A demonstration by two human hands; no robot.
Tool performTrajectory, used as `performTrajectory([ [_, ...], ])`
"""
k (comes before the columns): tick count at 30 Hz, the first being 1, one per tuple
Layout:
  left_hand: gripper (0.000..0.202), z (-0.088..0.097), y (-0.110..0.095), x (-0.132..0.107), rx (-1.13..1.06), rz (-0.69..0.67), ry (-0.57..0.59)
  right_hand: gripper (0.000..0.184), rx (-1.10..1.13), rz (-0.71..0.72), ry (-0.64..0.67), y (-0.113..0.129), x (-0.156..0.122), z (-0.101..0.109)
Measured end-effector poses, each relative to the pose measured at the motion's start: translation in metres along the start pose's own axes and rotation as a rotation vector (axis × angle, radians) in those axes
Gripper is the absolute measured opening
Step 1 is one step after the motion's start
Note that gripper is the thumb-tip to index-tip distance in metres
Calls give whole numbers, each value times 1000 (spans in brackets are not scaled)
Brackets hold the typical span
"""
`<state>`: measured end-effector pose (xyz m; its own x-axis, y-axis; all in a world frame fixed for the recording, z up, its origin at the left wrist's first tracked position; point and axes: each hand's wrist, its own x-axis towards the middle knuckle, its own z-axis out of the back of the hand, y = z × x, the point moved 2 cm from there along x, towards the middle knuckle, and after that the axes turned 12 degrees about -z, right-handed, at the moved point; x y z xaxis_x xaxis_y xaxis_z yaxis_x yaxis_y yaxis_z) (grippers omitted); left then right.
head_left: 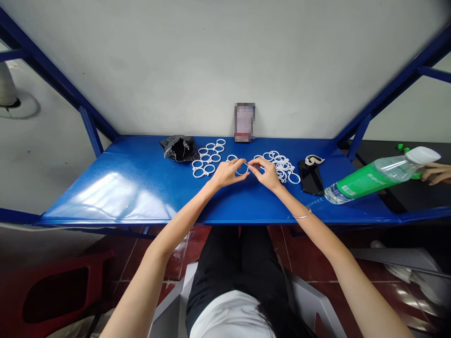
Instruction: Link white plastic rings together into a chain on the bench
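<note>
My left hand [228, 172] and my right hand [267, 172] meet over the middle of the blue table [141, 188]. Both pinch one white plastic ring [242, 169] held between their fingertips. To the left, several separate white rings [208, 157] lie spread flat in rows. On the right sits a tangled heap of white rings [282, 165], just beyond my right hand. A thin bracelet circles my right wrist.
A crumpled black bag [179, 148] lies at the back left. A black phone [311, 178] and a small beige clip [313, 160] rest on the right. Another person's hand [437, 172] holds a green-labelled water bottle [377, 176] tilted over the table's right end. A red stool [52, 291] stands below left.
</note>
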<state>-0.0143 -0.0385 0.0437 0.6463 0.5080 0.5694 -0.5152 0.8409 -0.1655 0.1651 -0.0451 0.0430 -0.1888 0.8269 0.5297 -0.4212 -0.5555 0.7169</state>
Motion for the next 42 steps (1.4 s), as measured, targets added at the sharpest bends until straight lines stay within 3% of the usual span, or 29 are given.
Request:
performTrajectory([
  [7,27,0,-1,0,16,3,-7,19,-34,-10,20,-2,0,-1],
  [42,37,2,-1,1,4,16,34,16,10,-40,8,-9,0,-2],
])
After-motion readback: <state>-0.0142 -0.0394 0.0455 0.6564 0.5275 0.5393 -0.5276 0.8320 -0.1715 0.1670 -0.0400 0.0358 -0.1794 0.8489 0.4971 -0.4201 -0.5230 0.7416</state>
